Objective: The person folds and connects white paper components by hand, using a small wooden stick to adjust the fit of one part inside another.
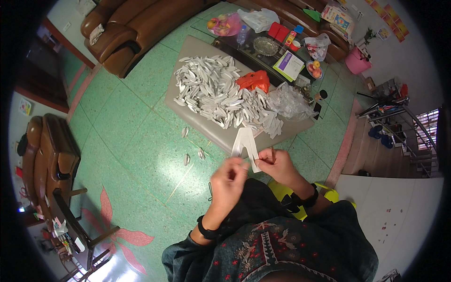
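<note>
Held up before me is a white, flat V-shaped piece (245, 137), its bend pointing away and its two legs toward me. My right hand (277, 165) pinches the lower end of its right leg between thumb and fingers. At the left leg's end, my left hand (229, 181) is closed, slightly smeared by motion; its fingertips are partly hidden. Just beyond lies a big heap of whitish-grey folded pieces (206, 89) on a beige padded bench (190, 47). A red plastic bag (253, 81) and a crumpled clear plastic bag (291, 102) lie against the heap.
Three small grey-white pieces lie on the green floor, one being a loose piece (201, 152). Behind the bench stands a dark low table with a glass bowl (266, 46) and fruit. Brown sofas (141, 28) line the back. Under me shows a yellow-green stool (282, 192); stairs (371, 145) rise at right.
</note>
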### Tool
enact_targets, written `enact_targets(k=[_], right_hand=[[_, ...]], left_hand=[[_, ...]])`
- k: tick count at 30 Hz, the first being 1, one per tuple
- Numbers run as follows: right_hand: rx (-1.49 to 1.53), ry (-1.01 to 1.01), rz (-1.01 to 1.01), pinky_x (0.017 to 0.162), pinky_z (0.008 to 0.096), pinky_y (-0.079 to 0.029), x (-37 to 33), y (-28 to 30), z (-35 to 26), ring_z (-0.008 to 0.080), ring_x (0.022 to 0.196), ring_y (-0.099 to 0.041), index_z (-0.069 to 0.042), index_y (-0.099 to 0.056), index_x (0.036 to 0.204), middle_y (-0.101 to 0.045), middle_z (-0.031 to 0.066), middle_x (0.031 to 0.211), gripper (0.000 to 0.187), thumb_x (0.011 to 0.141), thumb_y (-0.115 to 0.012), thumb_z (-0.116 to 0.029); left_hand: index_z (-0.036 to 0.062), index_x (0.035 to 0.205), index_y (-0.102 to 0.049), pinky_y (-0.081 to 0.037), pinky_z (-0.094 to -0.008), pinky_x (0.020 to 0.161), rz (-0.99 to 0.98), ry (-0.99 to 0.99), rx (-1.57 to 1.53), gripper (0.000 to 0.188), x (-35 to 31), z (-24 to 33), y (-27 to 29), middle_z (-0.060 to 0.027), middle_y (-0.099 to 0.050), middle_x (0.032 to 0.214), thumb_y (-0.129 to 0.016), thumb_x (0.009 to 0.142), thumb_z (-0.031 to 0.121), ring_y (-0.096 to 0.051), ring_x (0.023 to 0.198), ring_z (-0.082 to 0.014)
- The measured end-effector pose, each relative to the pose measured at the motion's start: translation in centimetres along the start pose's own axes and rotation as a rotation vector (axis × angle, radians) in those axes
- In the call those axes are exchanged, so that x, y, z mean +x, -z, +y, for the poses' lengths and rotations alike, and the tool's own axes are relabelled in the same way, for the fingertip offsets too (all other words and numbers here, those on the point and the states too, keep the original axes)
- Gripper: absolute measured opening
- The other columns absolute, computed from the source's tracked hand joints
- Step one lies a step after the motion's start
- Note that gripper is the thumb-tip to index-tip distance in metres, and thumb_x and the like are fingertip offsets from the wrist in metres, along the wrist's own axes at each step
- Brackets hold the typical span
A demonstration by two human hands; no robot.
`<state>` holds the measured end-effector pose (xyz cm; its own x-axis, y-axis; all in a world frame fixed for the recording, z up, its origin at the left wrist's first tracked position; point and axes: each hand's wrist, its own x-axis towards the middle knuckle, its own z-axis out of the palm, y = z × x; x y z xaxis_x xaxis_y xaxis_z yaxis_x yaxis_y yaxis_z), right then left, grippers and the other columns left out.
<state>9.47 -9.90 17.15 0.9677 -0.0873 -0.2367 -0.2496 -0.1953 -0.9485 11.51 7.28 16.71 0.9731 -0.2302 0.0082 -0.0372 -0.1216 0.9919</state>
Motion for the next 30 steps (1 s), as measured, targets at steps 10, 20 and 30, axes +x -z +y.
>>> enact_targets(k=[10,20,30], right_hand=[[0.191,-0.023,-0.170,0.052,0.0188,-0.038,-0.8,-1.2,-2.0,0.0024,0.059,-0.048,0.001,-0.058,0.092,-0.055,-0.0029,0.068,0.013,0.083,-0.061,-0.008],[0.239,-0.233,-0.123,0.051,0.0190,-0.033,-1.8,-2.4,-2.0,0.0025,0.059,-0.043,0.002,-0.061,0.095,-0.054,-0.0042,0.069,0.020,0.083,-0.062,-0.014],[0.099,-0.217,-0.191,0.052,0.0221,-0.037,-1.0,-3.1,-3.1,0.0059,0.057,-0.046,0.001,-0.059,0.082,-0.052,-0.0011,0.066,0.016,0.084,-0.059,-0.015]], left_hand=[[-0.0014,0.093,-0.063,-0.044,-0.0217,0.065,-0.235,0.458,-0.590,0.017,2.4,0.5,2.4,-0.0039,-0.064,0.083,-0.066,0.079,0.009,-0.057,0.071,-0.0081],[-0.0026,0.089,-0.063,-0.042,-0.0205,0.058,-0.163,0.416,-0.536,0.014,2.5,0.3,2.5,-0.0047,-0.063,0.073,-0.065,0.080,0.008,-0.056,0.064,-0.0082],[-0.0015,0.087,-0.063,-0.040,-0.0204,0.053,-0.146,0.451,-0.563,0.011,2.4,-0.6,2.6,-0.0035,-0.062,0.071,-0.065,0.080,0.007,-0.053,0.058,-0.0071]])
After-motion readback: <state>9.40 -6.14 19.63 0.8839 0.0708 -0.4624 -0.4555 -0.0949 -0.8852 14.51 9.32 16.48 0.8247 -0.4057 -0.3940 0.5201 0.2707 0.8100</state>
